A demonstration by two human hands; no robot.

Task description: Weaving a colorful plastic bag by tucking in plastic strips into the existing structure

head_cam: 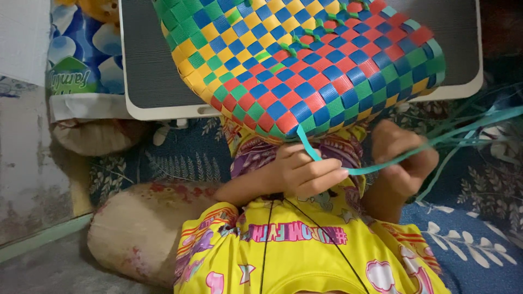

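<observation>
A woven basket (305, 60) of plastic strips in blue, red, green and yellow fills the upper middle of the view, resting on my lap. A teal plastic strip (381, 161) comes out of its lower edge and runs to the right. My left hand (305, 173) is closed below the basket with the strip pinched between its fingers. My right hand (406, 158) is closed around the same strip further along. I wear yellow printed clothes (294, 245).
A white-framed grey panel (150, 71) stands behind the basket. Several loose teal strips (479, 130) lie at the right on a blue leaf-print cloth (474, 234). A bolster pillow (136, 228) lies at lower left, a printed bag (81, 54) at upper left.
</observation>
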